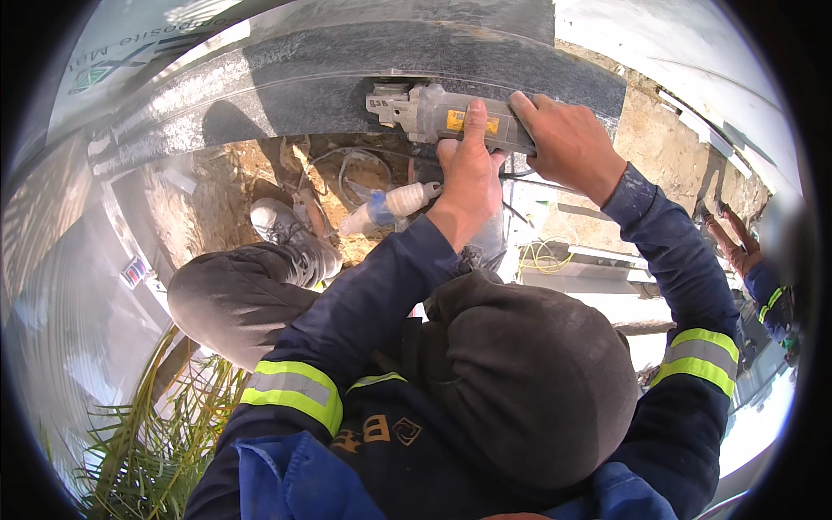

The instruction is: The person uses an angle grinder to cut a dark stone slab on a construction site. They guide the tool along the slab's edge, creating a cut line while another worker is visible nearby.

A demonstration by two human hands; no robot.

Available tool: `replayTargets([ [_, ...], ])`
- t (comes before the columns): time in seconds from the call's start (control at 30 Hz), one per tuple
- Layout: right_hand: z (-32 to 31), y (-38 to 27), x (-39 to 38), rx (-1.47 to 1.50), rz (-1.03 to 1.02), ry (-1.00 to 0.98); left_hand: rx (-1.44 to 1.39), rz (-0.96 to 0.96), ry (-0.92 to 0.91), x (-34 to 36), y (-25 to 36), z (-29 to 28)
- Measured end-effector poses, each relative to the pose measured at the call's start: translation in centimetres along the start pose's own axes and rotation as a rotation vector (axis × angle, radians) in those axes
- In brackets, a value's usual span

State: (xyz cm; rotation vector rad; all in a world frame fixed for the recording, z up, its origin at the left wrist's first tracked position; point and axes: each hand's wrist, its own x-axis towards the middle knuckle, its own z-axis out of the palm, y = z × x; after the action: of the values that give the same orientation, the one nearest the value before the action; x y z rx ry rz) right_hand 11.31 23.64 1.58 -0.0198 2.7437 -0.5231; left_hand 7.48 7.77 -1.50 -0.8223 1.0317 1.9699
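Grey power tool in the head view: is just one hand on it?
No, the left hand grips the grey power tool around its body while the right hand holds its right end.

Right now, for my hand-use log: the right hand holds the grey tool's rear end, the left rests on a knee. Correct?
Not quite: the head view shows the left hand gripping the grey tool too; the right hand holds its rear end.
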Motion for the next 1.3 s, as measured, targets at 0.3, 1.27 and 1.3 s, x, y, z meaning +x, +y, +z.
replayTargets([
  [0.3,-1.0,0.5,-1.6,-0.024,0.024,-0.028,-0.015,-0.038,-0.088,-0.7,-0.8,0.6],
  [1.27,-1.2,1.7,-3.4,-0.070,0.023,-0.029,-0.056,-0.045,-0.034,-1.6,-2.7,1.7],
  [1.3,-1.2,1.5,-3.3,-0.060,0.025,-0.028,-0.055,-0.032,-0.050,-1.6,-2.6,1.7],
])
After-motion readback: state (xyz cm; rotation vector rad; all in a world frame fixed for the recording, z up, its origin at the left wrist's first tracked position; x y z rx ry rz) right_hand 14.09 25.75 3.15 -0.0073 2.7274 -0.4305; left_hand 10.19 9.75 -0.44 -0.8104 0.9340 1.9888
